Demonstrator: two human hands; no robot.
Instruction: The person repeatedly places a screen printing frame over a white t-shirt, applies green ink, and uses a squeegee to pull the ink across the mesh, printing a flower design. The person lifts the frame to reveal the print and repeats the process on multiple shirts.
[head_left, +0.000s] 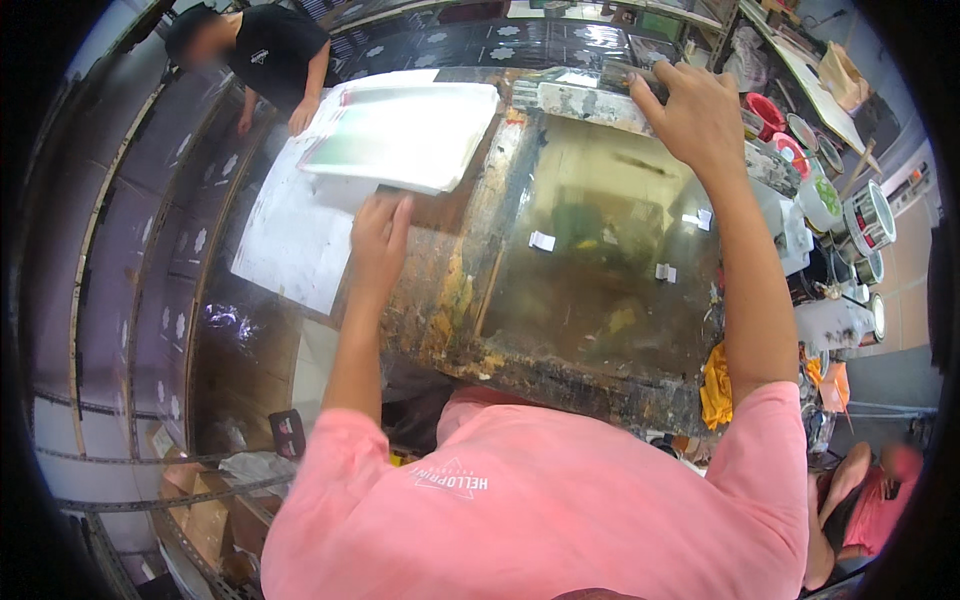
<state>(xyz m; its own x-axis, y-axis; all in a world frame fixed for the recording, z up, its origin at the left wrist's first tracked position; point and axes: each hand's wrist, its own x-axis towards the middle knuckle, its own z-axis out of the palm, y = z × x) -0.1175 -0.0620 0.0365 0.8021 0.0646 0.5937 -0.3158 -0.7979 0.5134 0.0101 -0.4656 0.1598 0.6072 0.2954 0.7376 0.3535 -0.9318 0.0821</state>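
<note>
My left hand [380, 235] is at the near edge of a stack of white sheets [400, 130], with its fingertips by the paper. Whether it pinches a sheet is hard to see. A larger white sheet [290, 245] lies partly under the stack. At the far right, my right hand [695, 115] curls over the far end of a paint-stained glass-topped table [610, 290], its thumb and fingers around a dark thing I cannot make out. Between my arms, small white tabs [541, 241] lie on the glass, near a dark smear.
Paint cans and tubs [868, 222] crowd the right side. A yellow cloth [717, 385] hangs at the near right corner. A person in black [275, 60] leans in at the far left beside the sheets; another [880, 500] sits at lower right. Racks with dark printed sheets [150, 250] stand left.
</note>
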